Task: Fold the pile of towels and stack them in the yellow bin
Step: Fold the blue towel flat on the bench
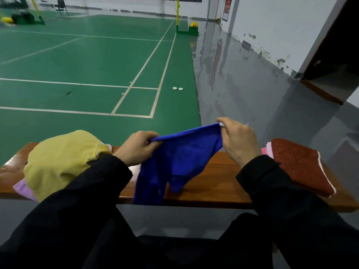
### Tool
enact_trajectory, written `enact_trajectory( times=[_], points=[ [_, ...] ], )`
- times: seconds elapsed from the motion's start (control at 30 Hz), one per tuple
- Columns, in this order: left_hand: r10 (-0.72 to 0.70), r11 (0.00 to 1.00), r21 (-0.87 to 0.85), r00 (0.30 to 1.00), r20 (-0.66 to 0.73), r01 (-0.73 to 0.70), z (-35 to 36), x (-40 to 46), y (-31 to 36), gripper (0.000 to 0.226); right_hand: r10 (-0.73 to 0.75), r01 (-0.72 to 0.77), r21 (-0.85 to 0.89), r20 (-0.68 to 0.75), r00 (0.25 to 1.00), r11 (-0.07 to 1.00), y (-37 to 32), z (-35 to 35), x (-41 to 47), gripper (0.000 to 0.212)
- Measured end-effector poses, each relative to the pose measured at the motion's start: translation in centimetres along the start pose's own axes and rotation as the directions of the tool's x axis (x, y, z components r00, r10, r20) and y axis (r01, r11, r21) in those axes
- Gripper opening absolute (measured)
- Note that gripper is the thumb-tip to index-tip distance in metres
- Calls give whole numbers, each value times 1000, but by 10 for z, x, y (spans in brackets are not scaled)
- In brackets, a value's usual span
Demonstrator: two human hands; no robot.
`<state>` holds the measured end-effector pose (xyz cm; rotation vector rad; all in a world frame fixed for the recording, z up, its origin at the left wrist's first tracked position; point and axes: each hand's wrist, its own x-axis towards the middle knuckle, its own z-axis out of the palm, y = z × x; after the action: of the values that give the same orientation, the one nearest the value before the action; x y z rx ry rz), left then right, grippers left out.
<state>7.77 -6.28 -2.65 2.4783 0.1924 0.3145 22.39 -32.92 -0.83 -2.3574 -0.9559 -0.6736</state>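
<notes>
Both hands hold a blue towel (180, 160) up over a wooden bench (217, 183). The left hand (138, 147) pinches one top corner with its fingers curled round the cloth, and the right hand (238, 139) grips the other top corner, held a little higher, so the top edge is stretched taut between them and slopes up to the right. The rest of the towel hangs down in loose folds, and its lower end drapes over the front edge of the bench. On the left end of the bench lies a heap of unfolded towels, with a yellow towel (60, 162) on top and a lilac towel (24, 188) showing at its lower left edge. On the right end lies a folded brown towel (299, 165) with a white hem, and under it a pink towel (266, 150) shows at the far edge. Black sleeves (81, 200) cover both arms to the wrists. Beyond the bench is a green court floor (77, 65) with white lines, where two small white discs (177, 88) lie near the edge. No yellow bin can be made out.
</notes>
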Motion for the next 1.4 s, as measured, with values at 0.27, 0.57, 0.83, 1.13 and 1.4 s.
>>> enact_trajectory(
  times=[0.27, 0.57, 0.83, 1.13, 1.4],
  points=[
    [106, 913, 407, 951, -291, 23, -10, 58, -12, 28, 168, -168, -3, 45, 985, 986, 31, 6, 51, 29],
    [318, 944, 229, 844, -432, -239, -33, 63, 28, 17, 208, -120, 359, -216, 954, 925, 32, -41, 63, 26],
    [73, 980, 172, 988, 139, -97, 103, -54, -56, 15, 265, -378, 265, 376, 888, 887, 59, 25, -133, 30],
    [-51, 985, 172, 947, 318, -5, 131, -101, -81, 25, 347, -545, 164, 615, 708, 822, 73, 44, -188, 26],
    [-179, 841, -423, 912, 368, 336, 115, -82, -92, 13, 438, -729, 386, 608, 662, 566, 67, 70, -124, 20]
  ],
)
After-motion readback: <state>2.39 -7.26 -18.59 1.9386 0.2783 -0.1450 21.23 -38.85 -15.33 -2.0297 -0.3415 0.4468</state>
